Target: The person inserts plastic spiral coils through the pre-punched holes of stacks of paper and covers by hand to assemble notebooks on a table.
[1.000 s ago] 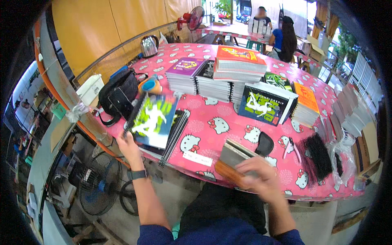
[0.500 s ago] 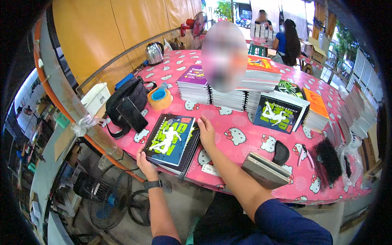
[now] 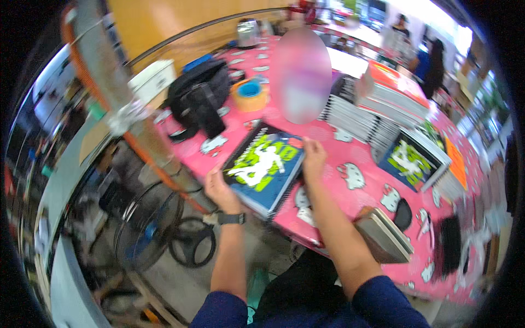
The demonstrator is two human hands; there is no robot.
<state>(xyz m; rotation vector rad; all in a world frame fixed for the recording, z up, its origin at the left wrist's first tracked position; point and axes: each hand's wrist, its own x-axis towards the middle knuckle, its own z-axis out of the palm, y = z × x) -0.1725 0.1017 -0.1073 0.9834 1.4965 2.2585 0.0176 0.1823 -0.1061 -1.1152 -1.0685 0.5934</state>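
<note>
A spiral notebook (image 3: 265,167) with a dark blue and black cover, a white figure and lime green lettering lies near the table's front left edge. Black binding coils show along its lower right side, blurred by motion. My left hand (image 3: 221,191) grips its left edge, thumb near the cover. On the opposite edge, my right hand (image 3: 314,158) holds its upper right corner. Another dark notebook seems to lie beneath, mostly hidden. A similar notebook (image 3: 411,161) rests on a pile farther right.
Stacks of spiral notebooks (image 3: 396,95) stand at the back right. Behind the held notebook are a yellow tape roll (image 3: 249,97) and a black bag (image 3: 198,90). A grey block (image 3: 383,235) sits beside my right forearm. A post (image 3: 136,126) and a floor fan (image 3: 147,224) are left.
The whole view has swung, so the table appears shifted right and tilted. Between my hands, the blue cover now hides more of the dark notebook under it. Both hands stay at its edges.
</note>
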